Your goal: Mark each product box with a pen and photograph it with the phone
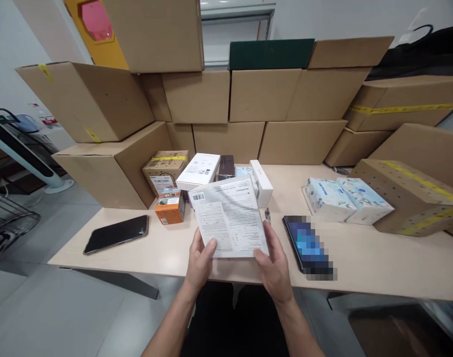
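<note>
Between my two hands is a white box (229,215) with dense printed text and a barcode on the face turned to me. My left hand (200,258) closes on its lower left corner, thumb on the printed face. At the lower right corner my right hand (274,265) grips it the same way. The box is tilted above the table's front part. Just behind it are a flat white box (199,168), a dark brown box (226,165) and a narrow white box (261,182), partly hidden by it.
A black phone (116,234) lies at left, and a phone with a blurred screen (308,245) at right. An orange box (169,210) and a small carton (162,171) stand left of centre. Tissue packs (347,196) sit at right. Stacked cardboard boxes (304,141) wall the table's back.
</note>
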